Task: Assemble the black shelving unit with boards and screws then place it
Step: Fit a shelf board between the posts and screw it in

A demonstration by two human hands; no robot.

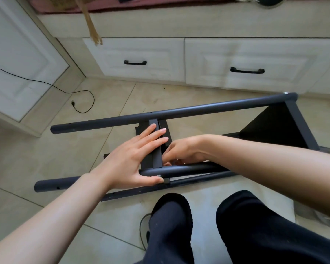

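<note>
A beige tiled floor (69, 155) carries the black shelving frame (179, 111) lying on its side at centre; a black cable (84, 103) snakes towards ten o'clock.

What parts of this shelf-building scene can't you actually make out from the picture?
All in the head view:
- Right hand: its fingertips are tucked behind the near tube and the crossbar; whatever they hold is hidden.
- Screw by the left hand thumb: too small to tell how far in.
- Far board: right end hidden by the right forearm.
- Shoe on the ledge: cut off by the top edge.
</note>
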